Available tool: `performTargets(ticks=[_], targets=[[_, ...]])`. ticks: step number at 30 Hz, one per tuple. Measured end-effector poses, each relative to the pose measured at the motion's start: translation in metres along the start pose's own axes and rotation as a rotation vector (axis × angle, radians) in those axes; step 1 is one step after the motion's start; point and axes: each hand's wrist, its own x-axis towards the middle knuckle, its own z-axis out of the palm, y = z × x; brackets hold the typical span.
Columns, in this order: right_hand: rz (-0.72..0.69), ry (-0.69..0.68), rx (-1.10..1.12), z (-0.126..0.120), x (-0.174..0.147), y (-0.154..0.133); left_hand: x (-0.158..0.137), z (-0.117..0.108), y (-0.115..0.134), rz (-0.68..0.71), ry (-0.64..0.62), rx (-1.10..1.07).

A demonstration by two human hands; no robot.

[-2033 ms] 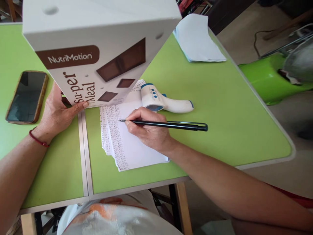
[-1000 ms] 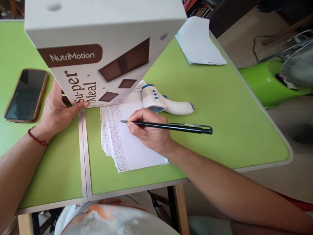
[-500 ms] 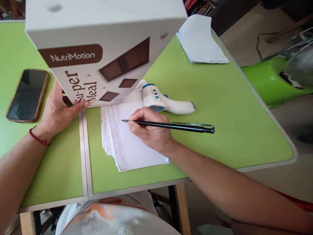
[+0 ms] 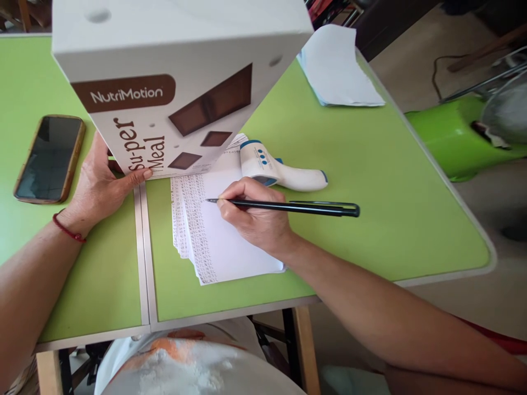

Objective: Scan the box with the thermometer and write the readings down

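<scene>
My right hand (image 4: pixel 257 219) pinches a black pen (image 4: pixel 296 207), its tip at the written edge of a stack of white paper sheets (image 4: pixel 234 252). Rows of small handwriting run down the left side of the sheets. My left hand (image 4: pixel 101 181) grips the lower left corner of a white and brown NutriMotion box (image 4: pixel 135 137), thumb on the front and the other fingers mostly hidden behind it. The box stands over the top of the sheets. A white and blue infrared thermometer (image 4: pixel 284 167) lies just beyond my right hand, partly on the paper.
A smartphone in a worn case (image 4: pixel 49 159) lies left of my left hand on the green table (image 4: pixel 391 219). More white sheets (image 4: pixel 340 66) rest near the far right edge. A green plastic stool or bin (image 4: pixel 448 134) stands on the floor at right.
The view has shifted very slightly, and the box leans a touch differently. The pen tip stays at nearly the same spot on the paper; both hands keep their grips.
</scene>
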Motion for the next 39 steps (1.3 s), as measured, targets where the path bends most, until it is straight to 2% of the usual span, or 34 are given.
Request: performTargets(ticks=[12,20,23,26,29,31,33,36,39], targets=[[0.002,0.007,-0.037,-0.002,0.000,0.000,0.000,-0.001,0.002,-0.010,-0.014,0.019],[-0.114,0.024,-0.016,-0.003,0.000,-0.001,-0.001,-0.001,0.003,-0.024,0.003,0.023],[-0.295,0.035,-0.140,-0.014,0.001,0.001,-0.001,0.000,0.001,-0.021,0.032,0.019],[-0.484,-0.105,-0.417,-0.026,0.002,0.003,0.001,0.001,-0.002,-0.027,0.087,-0.003],[-0.564,-0.275,-0.705,-0.033,0.000,0.003,0.003,0.002,-0.003,-0.038,0.082,-0.080],[-0.587,-0.291,-0.767,-0.037,-0.001,0.002,0.003,0.002,-0.001,-0.051,0.060,-0.135],[-0.536,-0.216,-0.785,-0.043,0.000,0.002,0.002,0.001,0.002,-0.073,0.071,-0.162],[-0.281,-0.150,-0.890,-0.056,0.007,0.009,-0.001,-0.001,0.011,-0.121,0.097,-0.167],[0.026,-0.310,-0.958,-0.069,0.019,0.021,-0.006,-0.005,0.020,-0.179,0.088,-0.186]])
